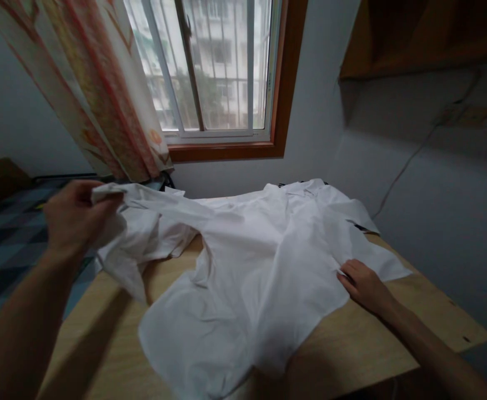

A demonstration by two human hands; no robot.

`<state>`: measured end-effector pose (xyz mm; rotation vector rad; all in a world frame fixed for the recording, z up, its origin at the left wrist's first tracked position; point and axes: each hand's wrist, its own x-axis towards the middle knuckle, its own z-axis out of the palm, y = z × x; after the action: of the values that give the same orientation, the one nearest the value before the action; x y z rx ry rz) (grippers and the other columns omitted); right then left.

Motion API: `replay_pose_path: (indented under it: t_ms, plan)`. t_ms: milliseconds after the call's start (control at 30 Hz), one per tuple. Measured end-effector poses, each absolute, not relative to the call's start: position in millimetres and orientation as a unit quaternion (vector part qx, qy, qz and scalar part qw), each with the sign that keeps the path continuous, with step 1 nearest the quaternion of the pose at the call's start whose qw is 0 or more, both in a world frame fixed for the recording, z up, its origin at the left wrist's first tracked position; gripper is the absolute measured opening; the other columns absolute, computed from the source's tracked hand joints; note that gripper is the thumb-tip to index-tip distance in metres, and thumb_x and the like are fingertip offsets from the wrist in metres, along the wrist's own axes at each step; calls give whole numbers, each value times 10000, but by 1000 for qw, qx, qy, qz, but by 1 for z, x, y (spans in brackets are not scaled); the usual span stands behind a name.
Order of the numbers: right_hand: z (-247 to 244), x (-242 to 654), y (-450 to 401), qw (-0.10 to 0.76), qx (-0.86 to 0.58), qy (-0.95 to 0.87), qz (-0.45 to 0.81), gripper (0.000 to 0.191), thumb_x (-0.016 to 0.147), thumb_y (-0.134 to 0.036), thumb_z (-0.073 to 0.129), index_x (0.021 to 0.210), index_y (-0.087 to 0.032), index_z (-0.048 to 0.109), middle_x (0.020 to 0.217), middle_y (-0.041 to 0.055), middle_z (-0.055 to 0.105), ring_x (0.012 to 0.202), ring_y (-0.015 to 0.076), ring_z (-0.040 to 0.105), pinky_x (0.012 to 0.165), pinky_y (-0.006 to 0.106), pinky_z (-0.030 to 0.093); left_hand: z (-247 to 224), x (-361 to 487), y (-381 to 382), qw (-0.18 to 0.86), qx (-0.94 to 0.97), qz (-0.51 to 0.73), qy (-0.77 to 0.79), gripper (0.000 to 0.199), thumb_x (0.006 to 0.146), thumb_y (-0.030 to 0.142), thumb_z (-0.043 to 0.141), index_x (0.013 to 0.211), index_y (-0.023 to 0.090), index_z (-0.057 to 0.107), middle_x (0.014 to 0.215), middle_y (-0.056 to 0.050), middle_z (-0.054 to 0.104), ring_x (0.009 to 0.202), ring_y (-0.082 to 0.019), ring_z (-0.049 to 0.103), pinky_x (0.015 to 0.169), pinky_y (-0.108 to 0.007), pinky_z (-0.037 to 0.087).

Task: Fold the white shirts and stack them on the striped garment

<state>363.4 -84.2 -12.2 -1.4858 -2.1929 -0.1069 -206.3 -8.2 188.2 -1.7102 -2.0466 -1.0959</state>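
A white shirt (247, 250) lies spread and wrinkled across a wooden table (430, 316), its lower part reaching the near edge. My left hand (76, 214) is closed on one end of the shirt, possibly a sleeve, and lifts it above the table's left side. From that grip the cloth hangs in loose folds. On the right, my right hand (362, 283) pinches the shirt's edge close to the tabletop. More white cloth lies at the back of the table; I cannot tell whether it all belongs to the same shirt.
A window (218, 72) with a brown frame is behind the table, with a patterned curtain (89, 83) on its left. Checked bedding (5, 250) lies at the left. At the right, a cable (405, 161) runs down the wall beneath a wooden shelf (426, 61).
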Motion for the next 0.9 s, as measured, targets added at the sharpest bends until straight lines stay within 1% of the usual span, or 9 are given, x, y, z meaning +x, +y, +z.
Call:
replay_pose_path:
  t_ms: [67, 133, 200, 333, 433, 533, 633, 733, 900]
  plan:
    - [-8, 374, -97, 234, -551, -800, -30, 195, 784, -251, 474, 593, -238, 437, 616, 29, 512, 606, 195, 491, 593, 316, 381, 182, -222, 1, 213, -545, -315, -748, 636, 836, 589, 456, 1287, 144, 513, 1244, -147, 588, 1129, -389, 535, 858, -523, 439]
    - [-4, 383, -112, 222, -569, -792, 10, 204, 732, -266, 477, 546, -238, 399, 565, 10, 476, 546, 174, 453, 554, 304, 345, 164, -222, -2, 242, -584, -239, -737, 598, 871, 536, 430, 1310, 137, 506, 1335, -199, 513, 1233, -445, 456, 934, -587, 411]
    - [3, 388, -128, 202, -587, -779, 83, 230, 727, -315, 489, 525, -231, 420, 547, 7, 485, 538, 173, 461, 549, 296, 354, 142, -209, -15, 215, -685, -205, -665, 515, 890, 492, 425, 1261, 157, 551, 1349, -178, 504, 1261, -402, 453, 1011, -553, 390]
    - [31, 381, -157, 153, -601, -745, 247, 345, 733, -507, 569, 545, -221, 525, 563, 10, 524, 583, 187, 506, 560, 283, 411, 104, -167, -58, 54, -872, -150, -462, 429, 893, 498, 487, 1237, 271, 602, 1346, -103, 549, 1247, -294, 495, 1056, -452, 395]
    - [51, 371, -167, 111, -565, -729, 370, 392, 725, -610, 610, 749, -222, 660, 638, 6, 554, 608, 174, 517, 570, 271, 431, 79, -141, -86, -41, -929, -67, -361, 687, 786, 652, 593, 1400, 367, 469, 1492, -65, 432, 1345, -336, 405, 1106, -524, 322]
    - [52, 372, -159, 118, -545, -707, 435, 485, 774, -633, 567, 1026, -231, 669, 721, 11, 582, 642, 171, 543, 584, 268, 454, 55, -130, -99, -78, -938, -17, -337, 825, 731, 731, 591, 1454, 392, 382, 1537, -73, 360, 1402, -382, 306, 1119, -607, 233]
    - [30, 389, -138, 197, -633, -675, 324, 465, 836, -601, 495, 1051, -217, 644, 844, 63, 644, 743, 212, 610, 663, 316, 504, 39, -136, -100, -70, -926, 1, -371, 790, 778, 712, 551, 1470, 391, 345, 1548, -80, 331, 1421, -387, 264, 1118, -635, 190]
    - [0, 414, -116, 255, -698, -652, 148, 543, 785, -615, 520, 1100, -182, 616, 1059, 147, 659, 944, 303, 631, 814, 425, 519, 30, -148, -100, -33, -921, 1, -388, 747, 823, 668, 531, 1481, 390, 313, 1562, -73, 298, 1422, -369, 273, 1123, -607, 210]
    - [-40, 436, -104, 193, -739, -643, -48, 670, 815, -605, 459, 1285, -132, 526, 1339, 203, 537, 1247, 379, 484, 1024, 535, 387, 13, -172, -95, 102, -902, -63, -415, 445, 971, 402, 421, 1416, 403, 439, 1500, -23, 425, 1360, -284, 417, 1089, -500, 348]
